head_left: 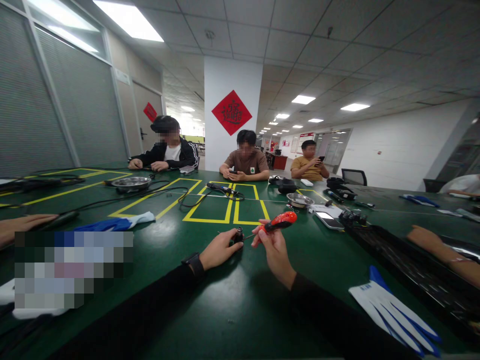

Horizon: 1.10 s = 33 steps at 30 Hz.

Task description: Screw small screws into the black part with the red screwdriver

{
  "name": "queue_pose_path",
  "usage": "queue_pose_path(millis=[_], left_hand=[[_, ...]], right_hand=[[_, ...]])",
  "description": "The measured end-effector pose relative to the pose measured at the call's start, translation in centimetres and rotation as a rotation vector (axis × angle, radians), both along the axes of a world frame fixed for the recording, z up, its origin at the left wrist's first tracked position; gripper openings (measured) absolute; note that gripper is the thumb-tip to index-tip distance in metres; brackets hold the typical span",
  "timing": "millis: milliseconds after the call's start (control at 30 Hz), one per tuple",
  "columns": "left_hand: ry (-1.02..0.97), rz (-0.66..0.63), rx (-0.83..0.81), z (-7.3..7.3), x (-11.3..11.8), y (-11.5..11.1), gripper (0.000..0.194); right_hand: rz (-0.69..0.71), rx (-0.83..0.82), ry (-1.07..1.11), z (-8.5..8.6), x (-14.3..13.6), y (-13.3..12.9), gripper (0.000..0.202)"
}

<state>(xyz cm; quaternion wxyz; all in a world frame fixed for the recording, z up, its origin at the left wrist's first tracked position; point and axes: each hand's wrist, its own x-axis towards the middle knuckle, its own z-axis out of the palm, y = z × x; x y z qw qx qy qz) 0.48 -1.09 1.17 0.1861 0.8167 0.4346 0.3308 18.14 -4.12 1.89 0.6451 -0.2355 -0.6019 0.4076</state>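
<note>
Low over the green table (240,310), my left hand (221,250) pinches a small dark cylindrical part (239,235) between thumb and fingers. My right hand (275,250) is closed around a screwdriver (279,222) with a red and black handle. The handle points up and to the right, and the thin shaft runs left toward the dark part. Whether the tip touches that part is too small to tell.
Blue and white gloves (393,312) lie at right beside a long black tray (408,265). A phone (328,221), metal bowls (132,183) and black cables (168,190) sit farther off. Several people sit around the table; a co-worker's arm (431,242) rests at right.
</note>
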Motion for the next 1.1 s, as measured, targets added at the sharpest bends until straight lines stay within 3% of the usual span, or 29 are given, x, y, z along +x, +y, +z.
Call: queue_pose_path(millis=[133,333,567,833,1100], left_hand=[[-0.007,0.002,0.001,0.0,0.0,-0.1,0.022],[-0.027,-0.024,0.0,0.1,0.0,-0.2,0.023],[-0.025,-0.003,-0.018,0.1,0.0,-0.1,0.024],[-0.023,-0.003,-0.017,0.1,0.1,-0.2,0.025],[-0.023,-0.051,-0.002,-0.2,-0.1,0.1,0.031]], right_hand=[[0.014,0.007,0.002,0.1,0.0,0.0,0.018],[0.049,-0.002,0.042,0.1,0.1,-0.3,0.029],[-0.101,-0.017,-0.009,0.0,0.2,0.5,0.016],[-0.002,0.02,-0.011,0.3,0.3,-0.4,0.02],[-0.073,0.07,-0.07,0.3,0.0,-0.8,0.019]])
